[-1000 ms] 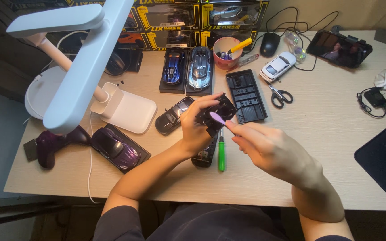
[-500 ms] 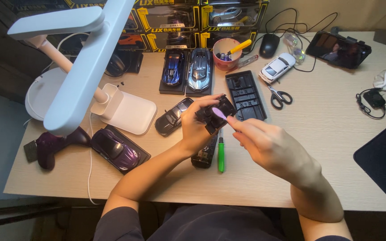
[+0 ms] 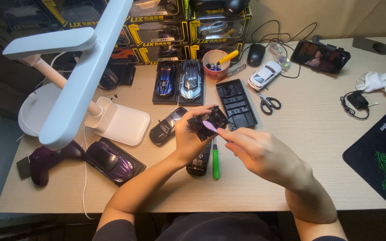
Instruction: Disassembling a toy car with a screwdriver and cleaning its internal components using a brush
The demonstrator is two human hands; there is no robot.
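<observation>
Above desk centre, left hand (image 3: 188,138) pinches small black car part (image 3: 208,121) by its edges; right hand (image 3: 264,154) holds narrow purple tool (image 3: 210,126) tip against it. Part likely light rigid plastic, fiddly, fragile tabs (judgement) — edge grip suits. Long axis runs lower-left to upper-right, face tilted toward camera. Green screwdriver (image 3: 216,155) lies on desk (image 3: 318,129) just below, beside black model car (image 3: 167,126).
</observation>
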